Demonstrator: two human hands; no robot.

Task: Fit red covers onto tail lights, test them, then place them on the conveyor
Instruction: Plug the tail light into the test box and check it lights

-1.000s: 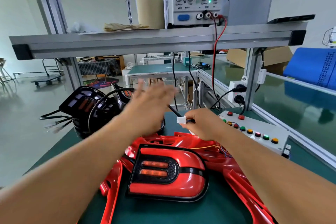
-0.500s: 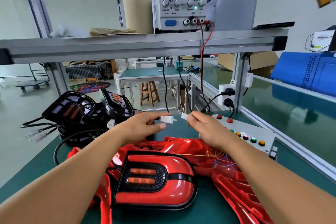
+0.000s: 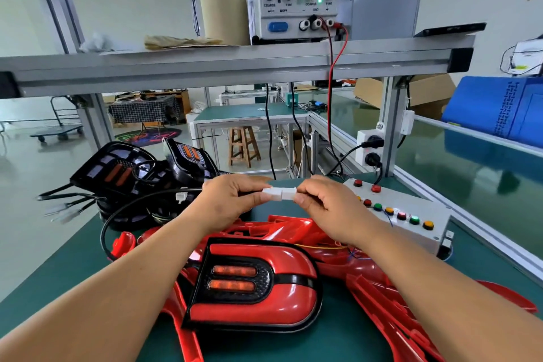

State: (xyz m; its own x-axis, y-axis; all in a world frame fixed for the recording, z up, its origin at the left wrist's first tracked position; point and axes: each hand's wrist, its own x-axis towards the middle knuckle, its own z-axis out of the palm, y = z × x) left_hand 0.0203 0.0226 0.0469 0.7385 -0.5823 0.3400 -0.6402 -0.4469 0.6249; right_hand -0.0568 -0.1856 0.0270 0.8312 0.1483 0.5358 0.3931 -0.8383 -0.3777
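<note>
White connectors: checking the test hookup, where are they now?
Head view, centre: the white connectors meet between left hand and right hand, above the red-covered tail light.

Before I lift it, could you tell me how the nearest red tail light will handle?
Probably stiff: the tail light looks like moulded plastic. Its glossy face may be slippery. The black cable seems to run from it to the white plug pinched by the left hand and right hand, so it could tug.

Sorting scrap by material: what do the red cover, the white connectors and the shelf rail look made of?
The red cover: glossy moulded plastic, by its highlights. The white connectors: matt plastic, probably. The shelf rail: likely aluminium, grey satin grooved profile.
</note>
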